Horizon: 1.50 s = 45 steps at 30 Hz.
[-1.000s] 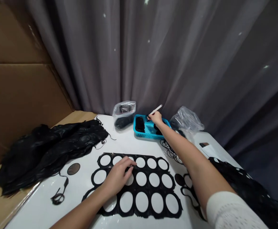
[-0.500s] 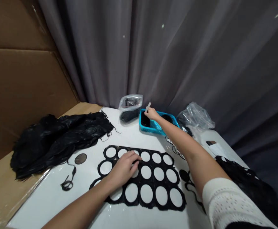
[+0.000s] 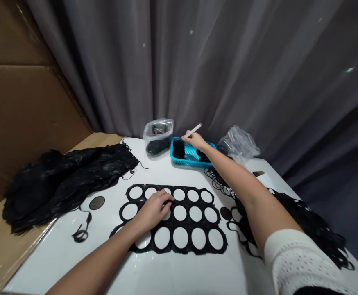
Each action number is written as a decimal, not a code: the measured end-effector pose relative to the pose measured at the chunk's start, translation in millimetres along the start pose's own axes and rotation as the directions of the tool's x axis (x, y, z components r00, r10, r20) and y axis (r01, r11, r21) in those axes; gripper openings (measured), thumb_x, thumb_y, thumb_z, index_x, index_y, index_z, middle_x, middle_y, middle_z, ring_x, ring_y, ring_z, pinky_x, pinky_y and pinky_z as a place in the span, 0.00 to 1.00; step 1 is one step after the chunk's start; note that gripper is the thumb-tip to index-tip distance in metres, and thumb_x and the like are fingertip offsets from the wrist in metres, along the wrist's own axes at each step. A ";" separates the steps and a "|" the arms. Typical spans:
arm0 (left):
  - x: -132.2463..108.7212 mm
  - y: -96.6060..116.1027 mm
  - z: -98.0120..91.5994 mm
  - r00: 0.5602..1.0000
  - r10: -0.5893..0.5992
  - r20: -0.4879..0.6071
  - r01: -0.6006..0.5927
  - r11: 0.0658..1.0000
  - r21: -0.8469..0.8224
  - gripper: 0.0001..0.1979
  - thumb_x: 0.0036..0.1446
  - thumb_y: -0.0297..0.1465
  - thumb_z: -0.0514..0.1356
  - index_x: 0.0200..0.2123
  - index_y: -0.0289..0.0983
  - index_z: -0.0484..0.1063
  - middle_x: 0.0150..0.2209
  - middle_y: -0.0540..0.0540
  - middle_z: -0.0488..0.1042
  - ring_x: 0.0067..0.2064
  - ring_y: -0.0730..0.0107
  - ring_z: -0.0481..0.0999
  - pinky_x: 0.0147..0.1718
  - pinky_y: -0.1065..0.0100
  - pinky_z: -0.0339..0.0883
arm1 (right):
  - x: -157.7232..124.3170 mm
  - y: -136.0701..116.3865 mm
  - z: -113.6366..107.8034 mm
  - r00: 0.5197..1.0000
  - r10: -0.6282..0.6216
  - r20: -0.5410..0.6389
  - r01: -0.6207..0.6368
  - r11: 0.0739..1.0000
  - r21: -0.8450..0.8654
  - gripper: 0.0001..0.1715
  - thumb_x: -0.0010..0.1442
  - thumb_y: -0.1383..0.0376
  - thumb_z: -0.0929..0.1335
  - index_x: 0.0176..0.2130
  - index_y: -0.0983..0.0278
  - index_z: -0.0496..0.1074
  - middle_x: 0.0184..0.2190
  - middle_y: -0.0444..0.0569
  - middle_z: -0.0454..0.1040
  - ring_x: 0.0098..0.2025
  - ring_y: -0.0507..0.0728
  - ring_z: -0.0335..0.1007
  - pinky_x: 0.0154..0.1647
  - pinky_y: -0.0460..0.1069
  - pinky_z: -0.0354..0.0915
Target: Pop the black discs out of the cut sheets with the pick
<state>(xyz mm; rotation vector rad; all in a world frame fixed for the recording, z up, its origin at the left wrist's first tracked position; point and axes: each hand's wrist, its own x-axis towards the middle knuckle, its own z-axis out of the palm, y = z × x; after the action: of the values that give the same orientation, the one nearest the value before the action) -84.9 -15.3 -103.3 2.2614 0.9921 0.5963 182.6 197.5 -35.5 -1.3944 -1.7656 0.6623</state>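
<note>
My left hand (image 3: 153, 208) lies on a black sheet (image 3: 171, 245) cut with rows of round holes, the white table showing through them. Its fingers are stretched forward across the upper rows, with nothing seen in them. Out over the left part of the blue basket (image 3: 189, 164), my right hand (image 3: 195, 140) is closed around a slim white stick-like tool (image 3: 193, 130). That tool points up and to the right; its lower end is hidden by the fingers. Inside the basket lie black pieces (image 3: 179, 149) at the left and more at the right, partly behind my wrist.
A heap of black sheets (image 3: 68, 180) lies left, near a dark disc (image 3: 97, 203) and a black scrap strip (image 3: 80, 234). Plastic bags (image 3: 159, 139) (image 3: 239, 143) flank the basket. Black ring-holed scraps (image 3: 308, 225) cover the right side. A curtain (image 3: 182, 61) hangs behind.
My right hand has lifted slightly from the basket's left part, and the white tool has tilted over to the right. My left hand stays on the sheet. The whole view has shifted.
</note>
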 end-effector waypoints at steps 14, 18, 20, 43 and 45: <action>2.3 23.9 27.2 0.962 0.245 0.118 -0.263 0.950 0.169 0.16 0.67 0.30 0.54 0.57 0.38 0.67 0.62 0.39 0.64 0.62 0.56 0.66 0.59 0.56 0.65 | -238.1 11.8 -38.5 0.946 0.320 0.054 -0.314 0.860 0.402 0.13 0.53 0.60 0.73 0.30 0.63 0.66 0.34 0.47 0.76 0.36 0.55 0.76 0.39 0.49 0.69; 18.5 43.6 57.7 0.925 0.313 0.217 -0.364 0.895 0.259 0.27 0.63 0.31 0.61 0.63 0.33 0.61 0.66 0.35 0.60 0.66 0.50 0.62 0.62 0.52 0.62 | -263.8 22.2 -29.8 0.945 0.292 0.145 -0.319 0.922 0.220 0.11 0.56 0.59 0.70 0.29 0.63 0.69 0.34 0.49 0.77 0.35 0.56 0.73 0.35 0.49 0.66; 26.3 47.4 73.1 0.919 0.321 0.227 -0.381 0.872 0.307 0.29 0.63 0.33 0.62 0.63 0.29 0.60 0.66 0.33 0.61 0.67 0.49 0.61 0.64 0.50 0.59 | -266.9 25.4 -25.8 0.950 0.274 0.148 -0.295 0.943 0.153 0.11 0.57 0.59 0.70 0.29 0.63 0.69 0.37 0.50 0.77 0.36 0.56 0.73 0.38 0.50 0.66; 24.6 50.1 93.8 0.922 0.323 0.214 -0.386 0.808 0.444 0.28 0.68 0.40 0.54 0.65 0.30 0.59 0.68 0.37 0.58 0.69 0.51 0.56 0.66 0.48 0.49 | -271.5 29.2 -20.6 0.987 0.093 0.129 -0.098 0.995 0.034 0.11 0.64 0.63 0.67 0.29 0.62 0.67 0.39 0.49 0.75 0.43 0.57 0.71 0.46 0.51 0.64; 24.6 50.6 93.6 0.924 0.315 0.217 -0.380 0.816 0.436 0.28 0.68 0.40 0.55 0.65 0.31 0.58 0.68 0.38 0.57 0.70 0.52 0.55 0.67 0.49 0.48 | -272.9 26.5 -21.1 0.985 0.069 0.159 -0.072 0.997 0.016 0.11 0.64 0.64 0.67 0.29 0.61 0.66 0.40 0.49 0.74 0.44 0.57 0.71 0.46 0.51 0.65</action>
<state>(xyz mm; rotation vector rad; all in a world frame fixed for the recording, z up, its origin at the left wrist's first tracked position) 12.1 -55.5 -133.2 2.9160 0.7064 0.3618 241.7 -59.6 -113.5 -1.4283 -1.8324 0.8484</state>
